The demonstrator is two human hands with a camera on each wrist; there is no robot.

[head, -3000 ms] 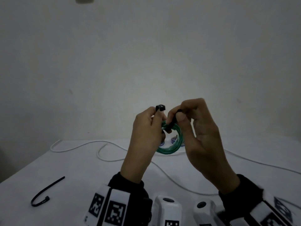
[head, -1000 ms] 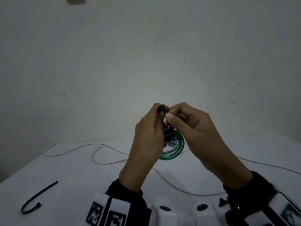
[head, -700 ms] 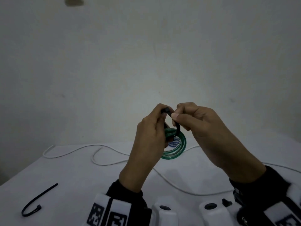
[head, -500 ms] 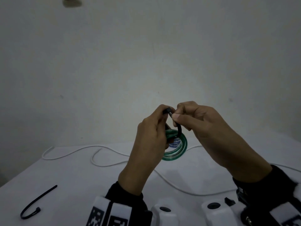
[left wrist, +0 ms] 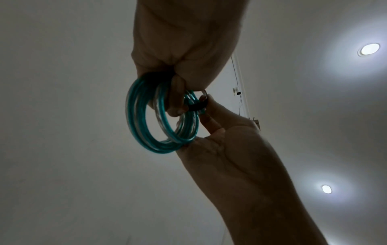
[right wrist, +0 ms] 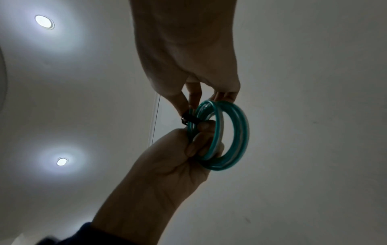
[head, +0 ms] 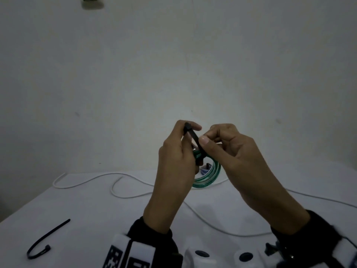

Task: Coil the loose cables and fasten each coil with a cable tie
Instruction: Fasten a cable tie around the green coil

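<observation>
I hold both hands raised together above the counter (head: 81,206), clear of its surface. My left hand (head: 174,161) grips the green cable coil (head: 209,177), fingers curled through the loop, and its fingertips also pinch the head end of the black cable tie (head: 193,135). The tie runs down from that head and wraps around the coil's strands at the top of the loop. My right hand (head: 231,149) pinches the strap of the tie between thumb and forefinger, just beside the left fingertips. From the left wrist view, the coil (left wrist: 146,116) hangs as several turns, not drawn tight, with the dark band of the tie (left wrist: 196,107) across one side. Whether the tie's tail is through its head, I cannot tell. A loose white cable (head: 123,194) lies in curves across the counter behind and beneath my hands. A second black cable tie (head: 46,238), bent into a hook shape, lies on the counter well to my left.
</observation>
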